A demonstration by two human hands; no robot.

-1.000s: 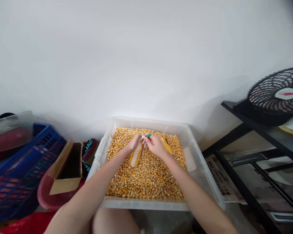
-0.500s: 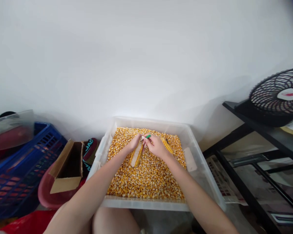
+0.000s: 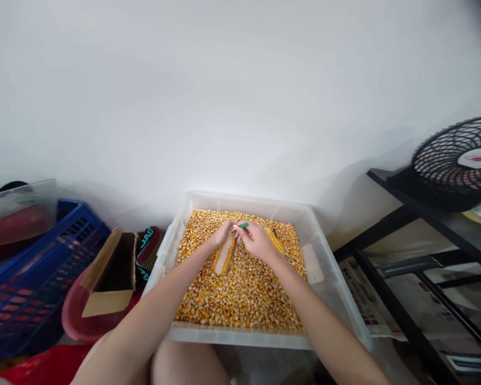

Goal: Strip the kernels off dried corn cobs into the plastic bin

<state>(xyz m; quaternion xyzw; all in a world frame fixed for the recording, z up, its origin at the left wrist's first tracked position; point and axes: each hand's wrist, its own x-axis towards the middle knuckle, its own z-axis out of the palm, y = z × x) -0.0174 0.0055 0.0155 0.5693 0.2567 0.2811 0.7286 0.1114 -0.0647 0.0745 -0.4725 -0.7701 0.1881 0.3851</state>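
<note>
Both hands are over the clear plastic tub (image 3: 328, 256), which is filled with loose corn kernels (image 3: 240, 294); the left hand (image 3: 220, 235) is closed around the upper end of a corn cob (image 3: 224, 255), gripping it so that it lies slanted on the kernels, its lower end pointing toward the person; one long strip of the cob is already bare and pale, with yellow rows on either side; the right hand (image 3: 256, 240) is closed on a small tool with a green handle (image 3: 242, 226), whose tip meets the top of the cob just beside the left fingers; the two hands are touching or very nearly so. A second cob (image 3: 274, 240) lies on the kernels just right of the right hand, partly hidden by it; a pale flat piece (image 3: 310, 263) rests against the tub's right wall. Left of the tub sits an open cardboard box (image 3: 108, 278) inside a pink basin (image 3: 74, 321), with a blue crate (image 3: 36, 278) further left; on the right, a black fan (image 3: 457, 160) stands on a dark shelf (image 3: 425, 206).
</note>
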